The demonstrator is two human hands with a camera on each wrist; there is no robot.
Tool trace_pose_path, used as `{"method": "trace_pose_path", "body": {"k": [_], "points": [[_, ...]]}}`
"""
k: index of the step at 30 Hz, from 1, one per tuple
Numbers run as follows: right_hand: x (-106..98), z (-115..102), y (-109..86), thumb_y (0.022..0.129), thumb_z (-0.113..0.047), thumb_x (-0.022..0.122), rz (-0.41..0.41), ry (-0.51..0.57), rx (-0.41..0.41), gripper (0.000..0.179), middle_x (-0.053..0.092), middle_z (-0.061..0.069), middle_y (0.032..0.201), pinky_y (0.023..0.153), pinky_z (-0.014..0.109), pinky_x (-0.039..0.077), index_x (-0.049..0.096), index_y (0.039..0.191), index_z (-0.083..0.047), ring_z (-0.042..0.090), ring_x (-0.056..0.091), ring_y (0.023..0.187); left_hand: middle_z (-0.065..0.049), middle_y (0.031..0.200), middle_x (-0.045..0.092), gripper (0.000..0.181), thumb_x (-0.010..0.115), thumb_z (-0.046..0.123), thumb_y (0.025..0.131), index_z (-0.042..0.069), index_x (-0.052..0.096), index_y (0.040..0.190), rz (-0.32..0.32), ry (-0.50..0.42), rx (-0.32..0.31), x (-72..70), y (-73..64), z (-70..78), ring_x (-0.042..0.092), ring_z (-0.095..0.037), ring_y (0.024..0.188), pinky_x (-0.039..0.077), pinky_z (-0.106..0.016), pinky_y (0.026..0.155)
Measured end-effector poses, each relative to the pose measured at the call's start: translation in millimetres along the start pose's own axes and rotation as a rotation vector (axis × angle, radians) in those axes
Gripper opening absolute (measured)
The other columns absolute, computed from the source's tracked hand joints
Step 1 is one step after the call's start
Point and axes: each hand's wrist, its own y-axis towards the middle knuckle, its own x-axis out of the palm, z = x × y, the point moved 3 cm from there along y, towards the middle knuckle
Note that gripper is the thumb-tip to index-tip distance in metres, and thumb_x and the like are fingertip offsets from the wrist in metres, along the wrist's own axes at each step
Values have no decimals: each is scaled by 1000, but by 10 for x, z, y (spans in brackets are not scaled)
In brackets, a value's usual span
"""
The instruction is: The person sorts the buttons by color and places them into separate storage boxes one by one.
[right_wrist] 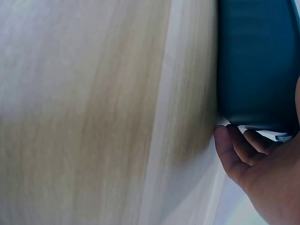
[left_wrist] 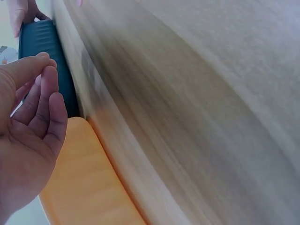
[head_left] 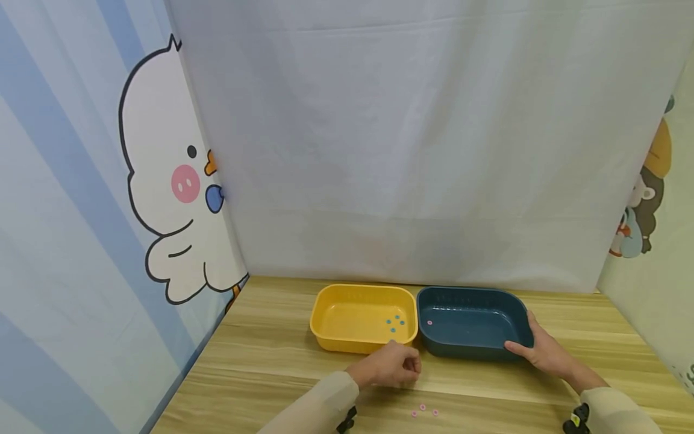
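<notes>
My left hand (head_left: 389,364) hovers just in front of the yellow bin (head_left: 347,346), its fingers curled. In the left wrist view its thumb and index fingertips meet, and no bead shows between them. With my right hand (head_left: 549,351) I hold the right end of the dark blue bin (head_left: 461,351), thumb at its front corner and fingers along the end wall. Several small blue ring beads (head_left: 393,330) lie in the yellow bin's right part. One pink ring bead (head_left: 430,322) lies inside the dark blue bin, at its left. Three more pink ring beads (head_left: 423,407) lie on the table near me.
The two bins stand side by side at the back of the wood-grain table (head_left: 260,349). Behind them hangs a white curtain (head_left: 412,150). A cartoon-printed cloth (head_left: 157,181) hangs on the left, and another printed cloth (head_left: 661,265) on the right.
</notes>
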Motion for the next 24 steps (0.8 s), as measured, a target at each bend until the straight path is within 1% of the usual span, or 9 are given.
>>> {"method": "trace_pose_path", "body": {"k": [7,12,19,21,24], "points": [[-1,-3,-2,90,-32,65,-5,6,2,105,-2,47,140,97,70,15,-14,140,16,64,9,125,14,72,58,6,70,11,86,12,66,83,23,-27,15,-64,17,46,51,5,66,44,-11,64],[-2,1,3,90,-31,64,-6,11,-1,105,-3,47,140,97,70,15,-14,140,16,64,8,125,13,73,60,6,71,8,85,11,66,83,42,-80,28,-115,38,91,52,5,67,45,-11,64],[-3,10,10,90,-32,65,2,6,-4,105,-2,48,140,97,70,15,-13,140,18,64,9,125,13,75,62,2,70,10,86,10,68,86,50,-87,82,-175,87,205,54,6,67,46,-11,64],[-1,17,12,90,-31,65,-1,14,-3,105,-3,47,140,97,70,15,-13,140,17,64,8,126,12,74,62,2,69,10,87,11,68,86,59,-89,86,-202,114,240,54,6,66,46,-11,63],[2,20,12,90,-31,64,-7,24,1,105,-4,47,140,97,70,14,-14,140,16,63,7,126,12,75,63,3,68,14,88,13,67,86,73,-72,71,-263,158,287,55,5,66,46,-12,63]]}}
